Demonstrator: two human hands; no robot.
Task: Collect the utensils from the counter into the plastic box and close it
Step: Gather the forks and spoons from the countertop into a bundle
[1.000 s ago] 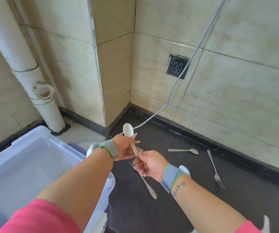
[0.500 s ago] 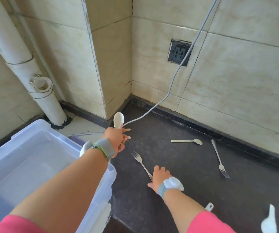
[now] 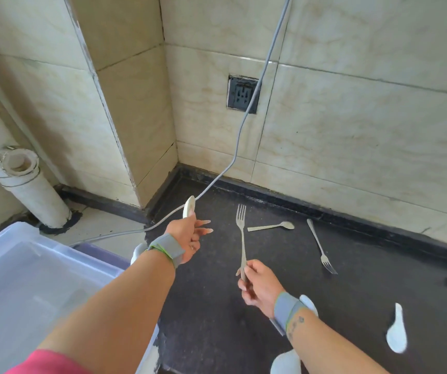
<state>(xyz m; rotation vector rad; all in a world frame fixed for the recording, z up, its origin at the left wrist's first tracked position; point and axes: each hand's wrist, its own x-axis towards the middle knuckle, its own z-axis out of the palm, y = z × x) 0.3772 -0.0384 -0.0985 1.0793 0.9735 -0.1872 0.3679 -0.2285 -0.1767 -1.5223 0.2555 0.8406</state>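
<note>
The right hand (image 3: 260,286) pinches a fork (image 3: 241,233) upright; passing it tines-up to the spoon-holding left hand (image 3: 190,238) seems wisest.

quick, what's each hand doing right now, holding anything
Left hand: closed on the white spoon, some fingers extended.
Right hand: closed on the fork, tines up.

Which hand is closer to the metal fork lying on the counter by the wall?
Right. The right hand, gripping another fork, is just left of and nearer the camera than the lying fork; the left hand is farther left, gripping a white spoon.
</note>
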